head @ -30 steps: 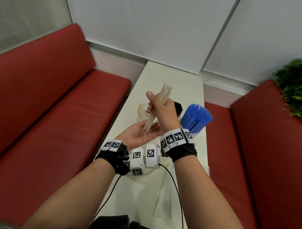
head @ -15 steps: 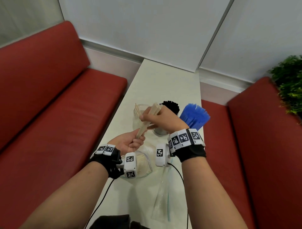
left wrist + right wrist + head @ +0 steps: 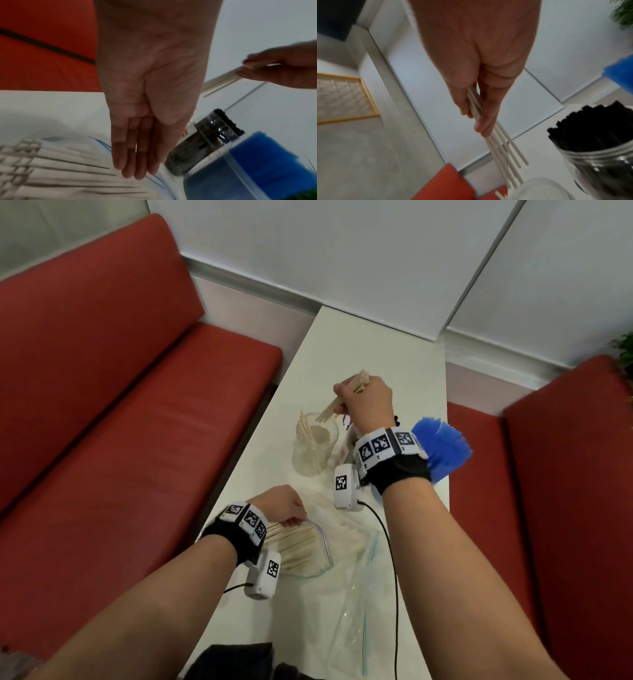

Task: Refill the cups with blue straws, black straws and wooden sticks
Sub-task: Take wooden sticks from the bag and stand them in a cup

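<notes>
My right hand (image 3: 359, 400) grips a small bundle of wooden sticks (image 3: 337, 402), tilted with its lower ends just over the rim of a clear cup (image 3: 313, 453). That cup holds a few sticks. In the right wrist view the thumb and fingers (image 3: 481, 121) pinch the sticks (image 3: 503, 147) above the cup's rim (image 3: 544, 188). My left hand (image 3: 287, 511) lies with straight fingers (image 3: 133, 162) at the mouth of a zip bag of wooden sticks (image 3: 305, 549) and holds nothing. The jar of black straws (image 3: 590, 136) and the cup of blue straws (image 3: 442, 450) stand to the right.
The narrow white table (image 3: 376, 347) runs away from me between two red benches (image 3: 120, 422). An empty clear zip bag (image 3: 356, 611) lies at the near end, with the wrist camera cable (image 3: 394, 577) across it. A green plant (image 3: 625, 350) stands at the far right.
My right hand has carried the sticks forward and down, from above my left palm to over the clear cup. My left hand has dropped back to the bag of sticks.
</notes>
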Tool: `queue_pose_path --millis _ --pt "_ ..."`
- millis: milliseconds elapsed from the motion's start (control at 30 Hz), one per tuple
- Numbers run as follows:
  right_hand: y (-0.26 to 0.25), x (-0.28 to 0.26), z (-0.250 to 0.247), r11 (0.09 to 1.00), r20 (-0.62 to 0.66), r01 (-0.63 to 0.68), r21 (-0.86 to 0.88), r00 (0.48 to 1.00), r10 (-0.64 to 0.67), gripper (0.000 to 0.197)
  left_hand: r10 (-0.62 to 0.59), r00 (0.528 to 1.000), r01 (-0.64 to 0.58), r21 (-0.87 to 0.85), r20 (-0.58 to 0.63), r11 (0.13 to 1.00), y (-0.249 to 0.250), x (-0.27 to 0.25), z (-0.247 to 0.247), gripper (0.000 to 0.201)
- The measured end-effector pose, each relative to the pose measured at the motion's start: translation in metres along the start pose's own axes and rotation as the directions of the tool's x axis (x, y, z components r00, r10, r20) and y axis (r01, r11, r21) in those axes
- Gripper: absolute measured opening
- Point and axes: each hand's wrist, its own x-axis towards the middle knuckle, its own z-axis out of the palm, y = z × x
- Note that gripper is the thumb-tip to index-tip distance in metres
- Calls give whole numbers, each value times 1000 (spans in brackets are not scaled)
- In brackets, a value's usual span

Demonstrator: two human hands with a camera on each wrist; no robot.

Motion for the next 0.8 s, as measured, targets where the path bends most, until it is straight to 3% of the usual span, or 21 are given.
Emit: queue_pose_path --millis 100,167,267,333,400,533,600,733,800 --pt "23 17 25 990 -26 -51 -131 999 48 14 47 998 -57 373 37 926 -1 2 9 23" --pt "42 22 40 984 -24 -102 -149 995 99 17 52 997 -71 531 51 845 -7 4 18 28" --pt "67 23 55 965 107 -237 -114 963 249 12 75 997 -76 645 29 760 -20 7 32 34" --pt "77 19 59 961 162 -273 -50 947 278 23 94 996 -69 712 4 699 -25 9 39 47" --pt "84 13 60 973 152 -228 -45 961 232 43 120 993 -60 771 -22 635 -28 10 44 51" --pt "87 1 52 989 89 -147 -6 985 147 65 116 992 -36 785 -45 618 -28 11 50 42" --pt "85 -5 45 996 41 -75 -57 996 77 61 138 988 -28 801 -69 599 -24 10 49 37" --pt "79 -29 33 994 -98 73 -85 992 -81 34 104 991 14 827 -88 562 -11 5 47 33" --pt "79 -48 30 993 -38 93 -70 995 -96 27 72 992 48 843 -102 536 -4 0 45 32"
